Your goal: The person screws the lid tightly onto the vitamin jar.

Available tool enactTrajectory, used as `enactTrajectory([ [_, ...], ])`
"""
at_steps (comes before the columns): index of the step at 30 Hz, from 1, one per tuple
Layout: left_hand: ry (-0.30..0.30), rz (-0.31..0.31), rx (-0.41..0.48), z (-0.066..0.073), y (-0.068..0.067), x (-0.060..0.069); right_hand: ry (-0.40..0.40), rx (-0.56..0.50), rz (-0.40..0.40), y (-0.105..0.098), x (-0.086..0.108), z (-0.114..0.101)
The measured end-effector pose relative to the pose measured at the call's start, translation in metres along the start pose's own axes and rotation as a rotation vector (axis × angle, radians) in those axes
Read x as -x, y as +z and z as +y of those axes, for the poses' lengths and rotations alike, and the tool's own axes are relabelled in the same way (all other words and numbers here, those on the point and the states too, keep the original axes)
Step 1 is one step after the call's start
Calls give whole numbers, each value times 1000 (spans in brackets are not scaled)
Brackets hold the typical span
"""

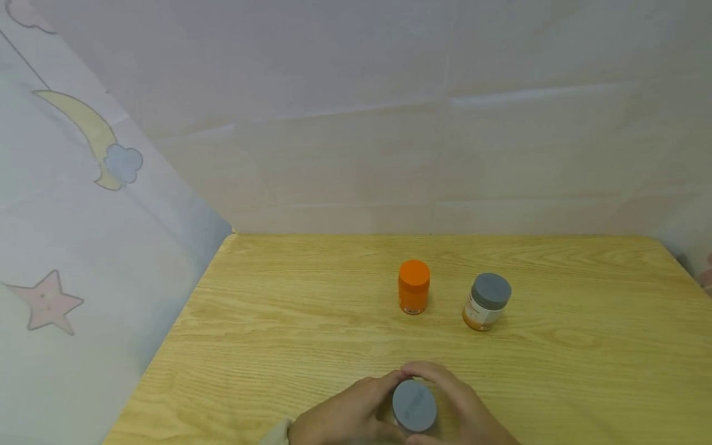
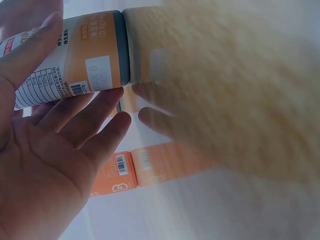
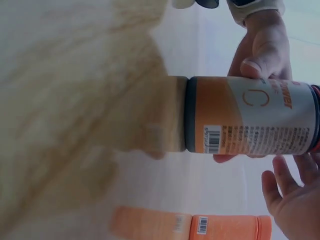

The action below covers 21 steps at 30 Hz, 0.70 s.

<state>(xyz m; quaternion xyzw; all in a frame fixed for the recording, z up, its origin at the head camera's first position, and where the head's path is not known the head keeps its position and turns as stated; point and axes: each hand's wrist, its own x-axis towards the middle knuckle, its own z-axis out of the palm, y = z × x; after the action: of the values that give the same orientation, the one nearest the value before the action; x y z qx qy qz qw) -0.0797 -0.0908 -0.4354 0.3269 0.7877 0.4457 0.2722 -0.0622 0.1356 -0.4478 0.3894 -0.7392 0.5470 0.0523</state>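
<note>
A jar with a grey lid [image 1: 414,405] stands upright near the table's front edge, between both hands. Its white and orange label [image 3: 240,115] shows print and a barcode in the right wrist view. My left hand [image 1: 347,414] holds the jar from the left; its thumb [image 2: 37,50] lies across the label and its fingers [image 2: 105,112] spread along the other side. Around the right side curves my right hand [image 1: 464,411], index finger behind the jar and thumb in front. Other right-hand fingers [image 3: 285,177] sit close to the jar's wall. Whether they touch it, I cannot tell.
Farther back stands an orange jar [image 1: 414,287] with an orange lid. To its right is another grey-lidded jar [image 1: 486,301] with a white and orange label. The wooden table [image 1: 289,290] meets a pale cloth backdrop [image 1: 345,161] behind and at the left.
</note>
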Motion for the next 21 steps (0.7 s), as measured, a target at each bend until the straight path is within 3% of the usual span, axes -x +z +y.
enactTrajectory([
  [4,16,-3,0,1,0,0,11,-4,-36,-3,1,-1],
  [10,0,-13,44,1,-1,-1,-31,-56,56,4,-2,1],
  [14,25,-1,-49,-1,-1,-1,6,-78,68,6,-4,-2],
  [17,31,8,-108,-1,-1,0,70,-8,35,2,-3,-3],
  [21,28,9,-71,0,-1,1,57,26,-45,-5,-1,-2],
])
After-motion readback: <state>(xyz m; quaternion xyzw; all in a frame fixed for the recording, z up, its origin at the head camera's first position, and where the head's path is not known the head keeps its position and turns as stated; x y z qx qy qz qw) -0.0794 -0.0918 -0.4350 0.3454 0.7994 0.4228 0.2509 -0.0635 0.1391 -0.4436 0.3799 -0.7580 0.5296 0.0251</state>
